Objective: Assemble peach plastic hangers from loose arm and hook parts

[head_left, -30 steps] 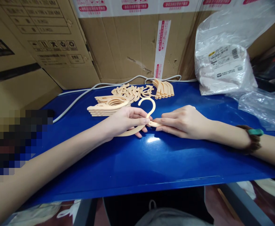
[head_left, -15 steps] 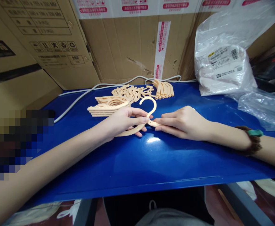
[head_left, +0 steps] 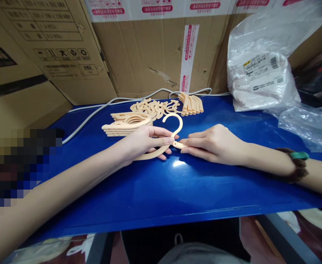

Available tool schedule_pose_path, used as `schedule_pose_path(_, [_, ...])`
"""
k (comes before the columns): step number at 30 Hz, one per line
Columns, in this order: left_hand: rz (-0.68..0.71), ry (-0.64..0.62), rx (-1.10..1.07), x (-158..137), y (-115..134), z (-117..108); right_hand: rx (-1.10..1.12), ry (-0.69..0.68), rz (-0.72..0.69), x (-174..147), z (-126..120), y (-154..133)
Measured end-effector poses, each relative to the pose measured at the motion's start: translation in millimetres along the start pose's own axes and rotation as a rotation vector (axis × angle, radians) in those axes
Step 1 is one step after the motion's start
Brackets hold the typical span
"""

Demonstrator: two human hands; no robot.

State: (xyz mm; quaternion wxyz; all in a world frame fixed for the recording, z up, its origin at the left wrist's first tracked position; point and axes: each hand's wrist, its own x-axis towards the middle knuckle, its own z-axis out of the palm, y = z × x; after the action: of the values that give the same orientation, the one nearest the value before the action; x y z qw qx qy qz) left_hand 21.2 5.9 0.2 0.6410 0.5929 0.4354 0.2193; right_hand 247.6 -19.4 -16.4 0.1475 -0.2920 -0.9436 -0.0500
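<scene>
My left hand [head_left: 147,143] pinches a cream plastic hanger hook [head_left: 179,124] at its base, where a curved hanger arm [head_left: 153,155] joins it and runs down to the left under the hand. My right hand [head_left: 217,145] is closed on a second hanger arm [head_left: 178,145], whose end with a small hole touches or nearly touches the hook's base. The rest of that arm is hidden by the right fingers. Just behind my left hand lies a stack of cream hanger pieces [head_left: 122,128].
Farther back on the blue table [head_left: 149,198] are a pile of loose hooks [head_left: 152,108] and a row of curved hanger arms [head_left: 191,104]. A white cable [head_left: 94,107] runs before cardboard boxes [head_left: 144,51]. A clear plastic bag [head_left: 260,84] stands at the right.
</scene>
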Motion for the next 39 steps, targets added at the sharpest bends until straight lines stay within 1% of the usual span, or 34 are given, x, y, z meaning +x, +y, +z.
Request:
schedule_pose_path(10, [-0.018,-0.033,-0.03,-2,-2,-1,0.001,0.013,-0.014,1,-1,-2])
schedule_pose_path(18, [-0.037,-0.045,0.037,-3,1,-1,0.007,-0.01,-0.011,1,-2,-3])
schedule_pose_path(23, [-0.038,-0.038,0.061,-3,2,-1,0.01,0.014,-0.023,1,-2,0])
schedule_pose_path(26, [-0.028,-0.06,0.07,-4,2,-1,0.015,0.009,-0.029,0,-2,1])
schedule_pose_path(30, [0.004,-0.087,0.117,-4,2,-2,0.002,0.018,-0.041,0,-1,1])
schedule_pose_path(34, [0.065,-0.091,0.223,-2,-1,-1,0.023,0.003,-0.025,1,-2,1])
schedule_pose_path(36, [0.123,-0.098,0.303,-2,-3,0,0.05,-0.006,-0.013,2,-3,4])
schedule_pose_path(39, [0.249,-0.103,0.47,-5,-4,2,0.06,-0.02,-0.027,2,-4,10])
